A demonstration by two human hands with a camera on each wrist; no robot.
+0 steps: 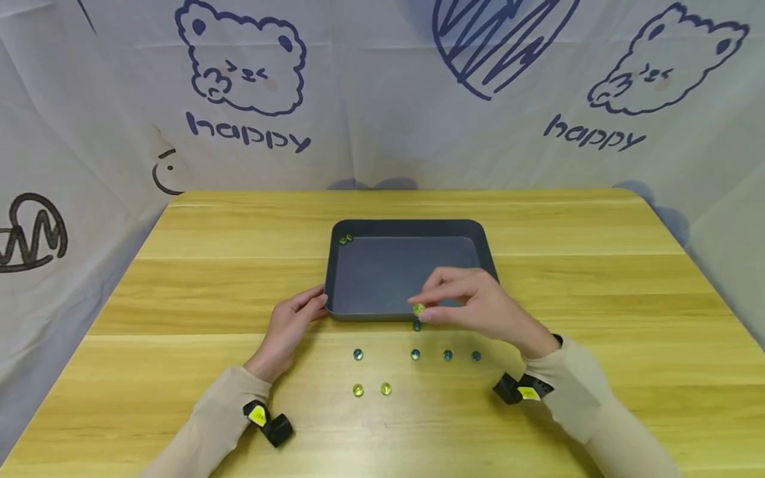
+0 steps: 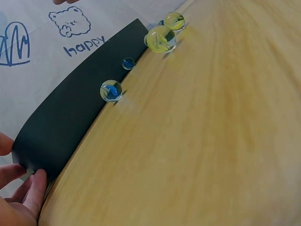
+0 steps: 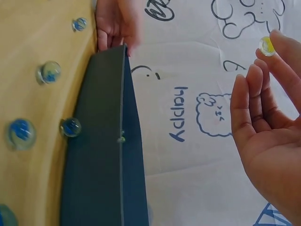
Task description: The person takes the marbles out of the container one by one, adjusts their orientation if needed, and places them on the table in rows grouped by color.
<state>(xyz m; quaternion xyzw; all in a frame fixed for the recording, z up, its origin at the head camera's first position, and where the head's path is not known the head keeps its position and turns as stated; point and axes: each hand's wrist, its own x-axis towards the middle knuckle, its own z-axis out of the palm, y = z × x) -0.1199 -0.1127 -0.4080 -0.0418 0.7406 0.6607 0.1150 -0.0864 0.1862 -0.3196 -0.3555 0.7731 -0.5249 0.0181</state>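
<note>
My right hand (image 1: 472, 302) pinches a yellow glass marble (image 1: 419, 309) between thumb and fingertips, raised over the front rim of a dark grey tray (image 1: 382, 272). In the right wrist view that marble (image 3: 267, 46) shows clear glass with a yellow swirl. My left hand (image 1: 289, 328) grips the tray's near left corner, with fingers (image 2: 36, 193) against its wall. Two yellow marbles (image 1: 346, 239) lie in the tray's far left corner. On the table before the tray, several blue marbles (image 1: 415, 354) form a loose row, with two yellow marbles (image 1: 386, 389) nearer me.
The tray stands on a wood-grain table (image 1: 209, 279). Behind it hangs a white cloth (image 1: 370, 119) with bear drawings and the word "happy". One blue marble (image 1: 417, 326) sits close to the tray's front wall, beneath my right hand. Each wrist carries a small black camera (image 1: 277, 430).
</note>
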